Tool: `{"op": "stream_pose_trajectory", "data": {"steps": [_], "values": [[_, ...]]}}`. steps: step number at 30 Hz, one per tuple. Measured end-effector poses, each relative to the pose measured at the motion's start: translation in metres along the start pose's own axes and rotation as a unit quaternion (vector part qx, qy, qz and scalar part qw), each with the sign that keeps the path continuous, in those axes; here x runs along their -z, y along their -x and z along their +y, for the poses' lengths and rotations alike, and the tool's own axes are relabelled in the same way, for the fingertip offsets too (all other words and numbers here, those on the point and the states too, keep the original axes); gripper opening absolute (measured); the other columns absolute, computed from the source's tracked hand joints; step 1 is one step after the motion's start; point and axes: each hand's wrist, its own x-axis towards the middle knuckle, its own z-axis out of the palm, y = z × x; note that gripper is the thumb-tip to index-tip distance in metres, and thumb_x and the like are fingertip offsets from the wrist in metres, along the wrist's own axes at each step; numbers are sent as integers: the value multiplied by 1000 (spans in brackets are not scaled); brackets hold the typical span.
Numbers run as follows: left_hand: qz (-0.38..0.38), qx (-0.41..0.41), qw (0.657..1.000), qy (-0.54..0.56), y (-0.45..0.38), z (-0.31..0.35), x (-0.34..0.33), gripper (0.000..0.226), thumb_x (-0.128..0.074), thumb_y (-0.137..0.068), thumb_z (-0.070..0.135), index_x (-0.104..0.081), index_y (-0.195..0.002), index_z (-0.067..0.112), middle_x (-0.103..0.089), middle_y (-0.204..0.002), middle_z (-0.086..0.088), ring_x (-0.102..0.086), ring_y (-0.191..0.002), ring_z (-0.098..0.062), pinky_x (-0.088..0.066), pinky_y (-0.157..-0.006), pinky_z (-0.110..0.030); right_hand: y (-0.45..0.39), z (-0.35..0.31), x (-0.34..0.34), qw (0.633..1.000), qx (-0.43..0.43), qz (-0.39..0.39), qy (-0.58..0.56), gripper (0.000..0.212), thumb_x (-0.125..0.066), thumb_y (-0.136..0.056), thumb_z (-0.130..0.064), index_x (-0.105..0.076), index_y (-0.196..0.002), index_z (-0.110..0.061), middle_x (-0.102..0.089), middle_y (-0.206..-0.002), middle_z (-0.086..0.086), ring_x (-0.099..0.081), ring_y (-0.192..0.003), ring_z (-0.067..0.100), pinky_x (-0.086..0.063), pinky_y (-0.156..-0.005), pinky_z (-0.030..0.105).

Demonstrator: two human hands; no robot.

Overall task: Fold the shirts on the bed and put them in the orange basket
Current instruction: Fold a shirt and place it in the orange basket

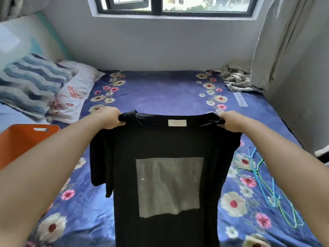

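Black shirt hangs in front of the person, held up over the bed, unfolded, grey square patch on it, pale label at the collar. One sleeve droops on the left side. Left hand grips the left shoulder, fingers curled tight round bunched cloth. Right hand grips the right shoulder the same way, fingers closed on fabric. Both arms stretched forward, hands level, well apart.

Hangers, blue and green, lie tangled on the bed right of the shirt. Basket, orange, at the left edge of the bed, inside not visible. Farther left, striped pillow on top of a white pillow. Far right corner: crumpled grey cloth beside the curtain. Window above the back wall.
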Motion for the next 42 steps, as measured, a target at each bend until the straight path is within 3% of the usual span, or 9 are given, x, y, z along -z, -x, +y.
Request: {"op": "stream_pose_trajectory", "data": {"steps": [5, 11, 17, 20, 24, 30, 35, 39, 42], "values": [[59, 84, 995, -4, -89, -13, -18, 36, -61, -86, 38, -55, -104, 8, -57, -115, -15, -56, -103, -34, -43, -71, -34, -99, -1, -19, 1000, 1, 3, 2, 29, -42, -88, -1, -57, -111, -9, -56, -107, 14, -49, -93, 30, -39, -68, 30], [55, 172, 982, 59, -162, -30, -78, 25, -52, -92, 30, -60, -82, 9, -61, -96, -17, -53, -82, -31, -37, -66, -32, -186, 1, -62, 996, -81, 27, 38, 24, -42, -84, 2, -33, -66, -11, -39, -84, 12, -38, -81, 28, -20, -46, 26], [88, 121, 953, 265, -229, -45, -136, 19, -47, -95, 13, -53, -78, 7, -49, -73, -15, -49, -78, -28, -25, -57, -31, -256, 16, -124, 966, -143, 95, -191, 11, -40, -85, 4, -41, -77, -3, -41, -70, 14, -39, -74, 28, -23, -55, 33], [143, 103, 921, 347, -260, -53, -165, 28, -42, -98, 18, -48, -74, 4, -44, -60, -11, -46, -70, -30, -31, -50, -24, -281, 24, -152, 950, -129, 136, -252, 15, -40, -95, -10, -52, -94, -1, -52, -85, 19, -47, -83, 31, -29, -64, 34], [188, 100, 962, 168, -301, -65, -185, 37, -37, -99, 32, -52, -78, 5, -60, -84, -27, -54, -83, -42, -31, -61, -36, -317, 35, -168, 981, -94, 143, -93, 33, -38, -98, -28, -54, -114, -5, -60, -102, 28, -55, -95, 44, -42, -73, 42], [197, 60, 978, -14, -375, -70, -191, 48, -33, -98, 40, -58, -99, -1, -62, -94, -25, -57, -86, -43, -31, -59, -35, -379, 42, -171, 982, -63, 158, 78, 47, -33, -97, -39, -52, -107, 2, -58, -105, 26, -56, -95, 43, -33, -66, 37], [196, 73, 977, -41, -451, -63, -212, 42, -41, -97, 33, -58, -102, -5, -59, -101, -29, -52, -97, -42, -35, -72, -40, -449, 40, -199, 969, -70, 222, 80, 48, -39, -96, -36, -56, -94, 10, -59, -89, 33, -58, -85, 47, -44, -68, 45], [126, 133, 983, 17, -489, -32, -269, 41, -46, -95, 26, -39, -127, 2, -39, -131, -24, -31, -125, -35, -29, -96, -43, -493, 30, -262, 976, -166, 107, 87, 49, -44, -95, -30, -34, -135, -3, -45, -128, 23, -36, -122, 36, -30, -96, 45], [135, 66, 986, 69, -488, -1, -319, 56, -44, -95, 30, -29, -142, 3, -20, -151, -20, -9, -142, -31, -9, -111, -44, -497, 25, -309, 982, -133, 122, 57, 57, -37, -94, -37, -32, -141, -5, -31, -144, 21, -20, -137, 33, -14, -108, 51]]}}
